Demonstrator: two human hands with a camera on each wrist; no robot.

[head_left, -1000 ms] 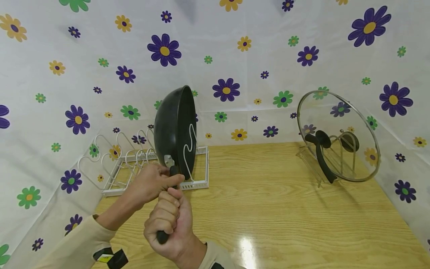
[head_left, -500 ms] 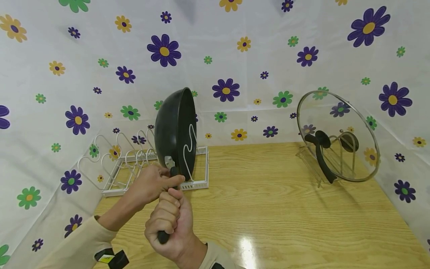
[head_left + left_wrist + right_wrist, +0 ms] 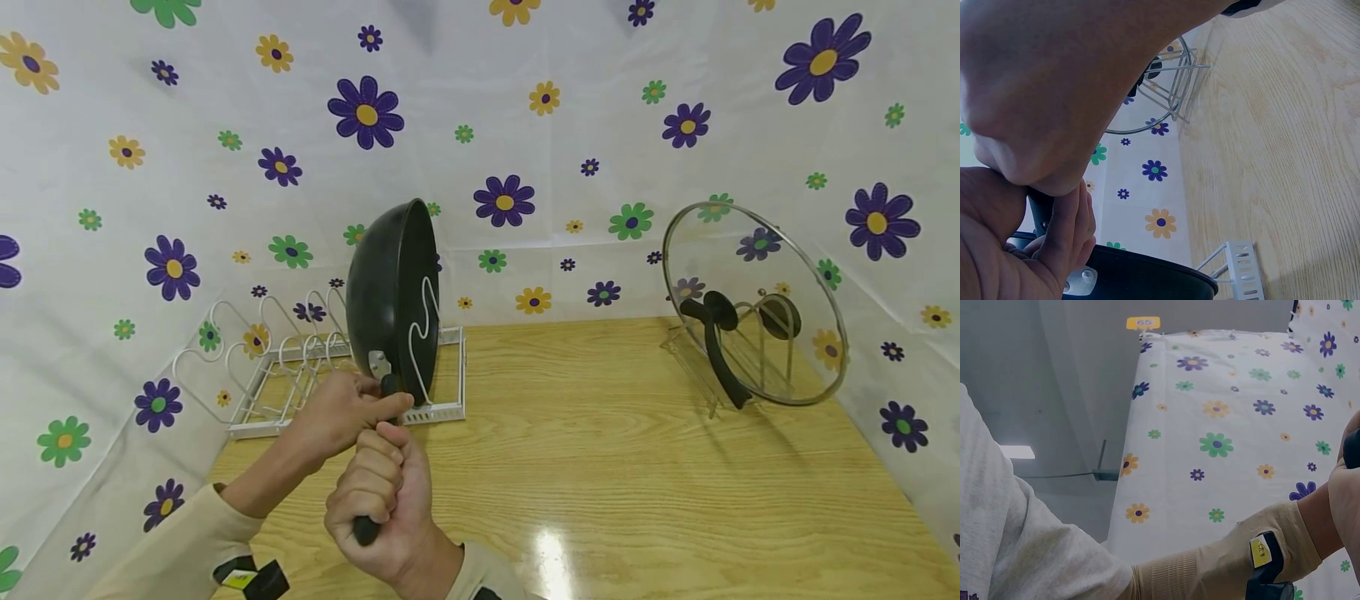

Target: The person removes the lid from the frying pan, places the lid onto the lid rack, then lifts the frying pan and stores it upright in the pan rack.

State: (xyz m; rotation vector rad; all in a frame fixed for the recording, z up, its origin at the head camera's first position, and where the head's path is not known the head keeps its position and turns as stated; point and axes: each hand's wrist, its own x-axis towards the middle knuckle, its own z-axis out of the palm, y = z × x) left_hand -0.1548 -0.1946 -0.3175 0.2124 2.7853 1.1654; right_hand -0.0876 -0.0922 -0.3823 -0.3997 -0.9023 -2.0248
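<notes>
A black wok (image 3: 378,283) stands on edge in the right end of a white wire pan rack (image 3: 442,412), its hollow side turned right. Near the wok's metal bracket, my left hand (image 3: 337,412) grips the upper part of the black handle. Just below it, my right hand (image 3: 386,500) wraps its fingers round the handle, whose end (image 3: 366,530) pokes out underneath. The left wrist view shows the left fingers (image 3: 1069,237) beside the bracket and the wok's rim (image 3: 1166,269). Only a sliver of the right hand (image 3: 1347,494) appears in the right wrist view.
On the right, a glass lid (image 3: 831,287) with a black handle (image 3: 722,358) leans upright in a small wire stand (image 3: 693,375). Several white wire loops (image 3: 247,333) rise from the rack left of the wok. A flowered cloth (image 3: 592,225) hangs behind the wooden table (image 3: 600,467).
The wok has sunk slightly in the rack, its top rim a little lower than before. Both hands keep their hold on the handle and have shifted barely to the right.
</notes>
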